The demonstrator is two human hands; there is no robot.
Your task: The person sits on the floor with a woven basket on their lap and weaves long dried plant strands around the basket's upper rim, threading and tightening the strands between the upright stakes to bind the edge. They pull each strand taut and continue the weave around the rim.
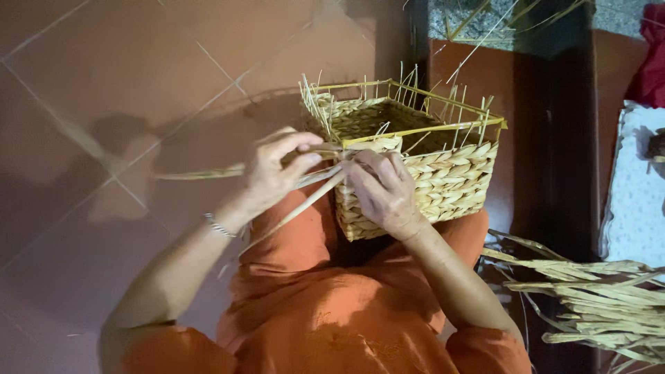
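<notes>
Left hand (273, 173) pinched closed around flat straw strands (208, 172), right hand (382, 190) fingers curled and pressed on the near corner of the square woven basket (443, 181), basket resting on the orange-clad lap (312, 305), loose dried reeds (596, 298) well apart at right, tiled floor (104, 104) beneath

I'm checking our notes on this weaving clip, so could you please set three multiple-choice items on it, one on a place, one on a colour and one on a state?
1. Where does the pile of loose straw lie?
A. At lower right, beside the person
B. Inside the basket
C. On the tiles at upper left

2. What colour is the person's garment?
A. Blue
B. Orange
C. White

3. How does the basket stand?
A. Rim complete
B. Flattened
C. Unfinished, bare stakes above the weave

Answers: 1 A, the stalks lie at the lower right edge. 2 B, sleeves and lap are orange. 3 C, left hand and right hand work strands at its corner.
</notes>
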